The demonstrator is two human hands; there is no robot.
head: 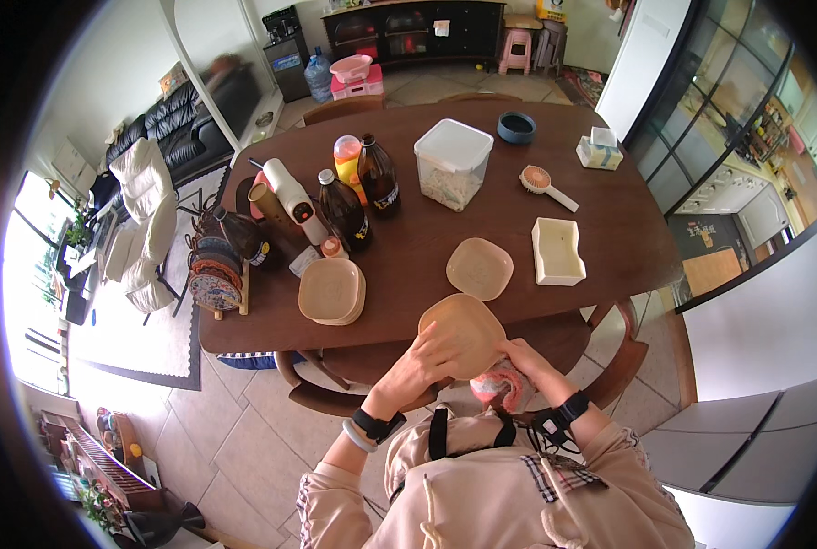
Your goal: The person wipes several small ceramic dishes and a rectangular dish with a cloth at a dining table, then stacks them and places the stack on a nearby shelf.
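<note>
A beige square plate with rounded corners (473,329) is held above the table's near edge. My left hand (425,360) lies over its left rim, fingers spread on the upper face; the thumb is hidden. My right hand (528,361) grips the right rim, thumb on top and the other fingers mostly out of sight. A pink and white cloth (501,386) hangs just below the plate, next to my right hand; its upper part is hidden. Just beyond lies a matching single plate (480,267). To the left sits a stack of similar plates (329,289).
Dark bottles (345,213), a white handheld device (291,195) and a coaster rack (219,288) crowd the table's left. A lidded clear container (453,165), blue bowl (516,127), hairbrush (545,187) and cream box (559,252) stand farther right. Wooden chairs (621,357) flank the near edge.
</note>
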